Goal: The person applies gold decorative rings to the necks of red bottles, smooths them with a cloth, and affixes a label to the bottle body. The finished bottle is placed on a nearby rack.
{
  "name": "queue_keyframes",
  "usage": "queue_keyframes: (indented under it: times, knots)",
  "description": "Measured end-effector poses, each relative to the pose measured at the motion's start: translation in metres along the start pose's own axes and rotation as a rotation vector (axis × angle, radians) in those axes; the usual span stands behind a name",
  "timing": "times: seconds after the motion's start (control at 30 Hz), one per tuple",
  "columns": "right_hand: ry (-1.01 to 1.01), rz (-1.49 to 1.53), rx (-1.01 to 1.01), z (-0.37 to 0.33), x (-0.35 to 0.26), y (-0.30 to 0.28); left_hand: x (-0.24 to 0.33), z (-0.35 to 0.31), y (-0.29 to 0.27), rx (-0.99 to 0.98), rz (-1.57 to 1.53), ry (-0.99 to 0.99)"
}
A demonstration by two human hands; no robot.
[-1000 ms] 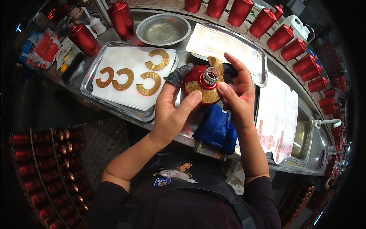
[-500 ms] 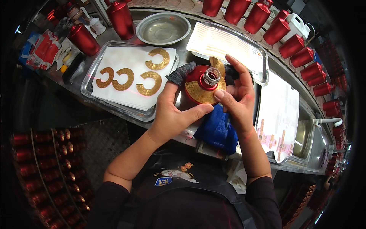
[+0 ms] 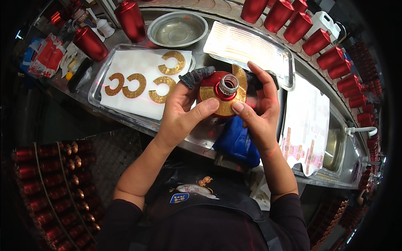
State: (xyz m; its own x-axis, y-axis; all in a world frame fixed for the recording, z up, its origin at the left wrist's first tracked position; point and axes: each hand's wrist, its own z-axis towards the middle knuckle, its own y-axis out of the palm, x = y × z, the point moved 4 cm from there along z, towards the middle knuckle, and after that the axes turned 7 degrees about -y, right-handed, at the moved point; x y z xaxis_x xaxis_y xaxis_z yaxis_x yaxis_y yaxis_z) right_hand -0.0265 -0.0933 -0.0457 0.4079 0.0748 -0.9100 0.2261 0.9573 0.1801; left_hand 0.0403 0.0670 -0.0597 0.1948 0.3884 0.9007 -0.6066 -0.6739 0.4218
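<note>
Between my two hands is a red bottle (image 3: 210, 80) with an uncapped, threaded clear neck pointing up toward me. A gold C-shaped decal (image 3: 225, 107) curves round its shoulder, one end standing up off the surface at the far right. My left hand (image 3: 186, 106) wraps the bottle's left side, its thumb pressing on the decal's front. From the other side my right hand (image 3: 260, 111) grips, with its thumb on the decal beside the left thumb. Dark covers sit on some fingertips. On white sheets at the left lie several more gold C-shaped decals (image 3: 134, 85).
A metal tray (image 3: 95, 94) holds the white sheets. Behind it stand a metal basin (image 3: 202, 33) and red bottles (image 3: 132, 21). More bottles line a curved conveyor (image 3: 289, 39). A blue cloth (image 3: 238, 142) lies at the counter edge; a sink (image 3: 335, 146) is at right.
My left thumb has moved up and right onto the decal, near the right thumb. The bottle has shifted slightly left. Bottles on the conveyor have moved along.
</note>
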Motion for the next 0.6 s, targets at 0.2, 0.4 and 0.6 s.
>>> queue_keyframes:
  times: [0.2,0.4,0.6]
  knots:
    - [0.018,-0.032,0.000,0.0014,-0.0039,-0.0009,-0.0003,0.0003,-0.0013,-0.003,0.021,-0.001]
    - [0.078,-0.002,0.010,0.0040,-0.0055,-0.0018,-0.0005,-0.0005,0.0002,0.024,0.063,0.023]
    - [0.094,-0.044,0.019,0.0042,-0.0041,-0.0016,-0.0041,-0.0037,0.0000,0.047,0.074,0.044]
